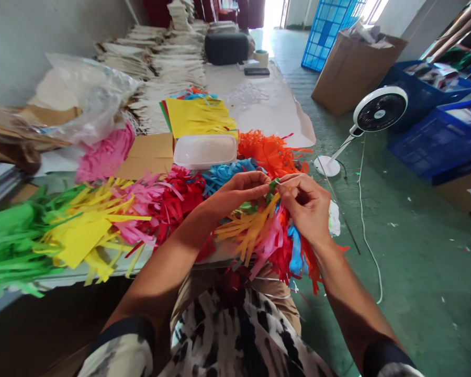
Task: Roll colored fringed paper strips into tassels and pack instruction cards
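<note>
Green strip (273, 185) — pinched — left hand (241, 191), right hand (308, 203).

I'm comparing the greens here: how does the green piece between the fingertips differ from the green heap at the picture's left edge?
Size: the green piece is small; the green heap is far larger. State: the green piece is held up between the left hand and right hand; the green heap lies with neither hand on it. Both are green.

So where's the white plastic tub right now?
In the head view, the white plastic tub sits just left of centre, beyond the blue fringe, between the brown cardboard and the orange fringe.
</note>
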Demonstrator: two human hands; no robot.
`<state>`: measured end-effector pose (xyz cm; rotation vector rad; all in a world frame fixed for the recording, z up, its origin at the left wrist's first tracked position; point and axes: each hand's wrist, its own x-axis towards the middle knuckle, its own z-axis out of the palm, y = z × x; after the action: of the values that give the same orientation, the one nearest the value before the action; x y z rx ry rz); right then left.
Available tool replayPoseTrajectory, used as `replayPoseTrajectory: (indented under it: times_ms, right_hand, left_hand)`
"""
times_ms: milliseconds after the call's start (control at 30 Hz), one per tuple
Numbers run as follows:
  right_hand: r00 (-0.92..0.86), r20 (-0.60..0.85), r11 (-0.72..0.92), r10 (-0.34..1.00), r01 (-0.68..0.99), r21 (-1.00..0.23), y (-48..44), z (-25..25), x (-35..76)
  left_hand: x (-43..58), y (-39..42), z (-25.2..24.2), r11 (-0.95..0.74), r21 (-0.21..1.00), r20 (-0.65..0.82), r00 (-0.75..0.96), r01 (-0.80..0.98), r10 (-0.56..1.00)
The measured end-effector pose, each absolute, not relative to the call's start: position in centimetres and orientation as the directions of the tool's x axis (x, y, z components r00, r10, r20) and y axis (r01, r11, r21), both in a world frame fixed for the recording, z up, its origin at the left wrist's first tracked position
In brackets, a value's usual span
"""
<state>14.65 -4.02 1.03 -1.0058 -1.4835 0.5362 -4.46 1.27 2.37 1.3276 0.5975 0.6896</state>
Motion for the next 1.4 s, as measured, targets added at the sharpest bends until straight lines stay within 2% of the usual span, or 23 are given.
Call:
replayPoseTrajectory:
  times_ms: [367,667,800,967,1267,1400]
  right_hand:
    - [0.034,0.522,0.465,0.852,0.409,-0.785,-4.5,1.8,14.8]
    - [0.024,0.558,0.512,0.830,0.364,-0.778,-4.4,1.6,14.8]
    - [-0.018,0.529,0.501,0.848,0.348,-0.792,-4.5,1.4,14.7]
    - [0.029,0.488,0.445,0.873,0.364,-0.818,-4.7,0.9,14.8]
    - [0.046,0.499,0.461,0.865,0.317,-0.829,-5.0,1.2,14.8]
    - [0.053,0.510,0.455,0.859,0.381,-0.805,-4.9,1.4,14.9]
  left_hand:
    - [-4.2,1.9,1.5,0.094,0.985,0.022,0.644,-0.145,0.765]
    - [-3.3,2.0,1.0,0.003,0.986,0.074,0.455,-0.168,0.887]
    - [-3.3,1.9,1.0,0.054,0.986,0.035,0.510,-0.157,0.860]
    - [-3.4,1.7,1.0,0.118,0.976,0.018,0.610,-0.182,0.793]
    - [-3.5,2.2,0.3,0.192,0.938,0.026,0.610,-0.290,0.792]
    - [-3.6,2.3,0.0,0.204,0.920,0.036,0.590,-0.336,0.807]
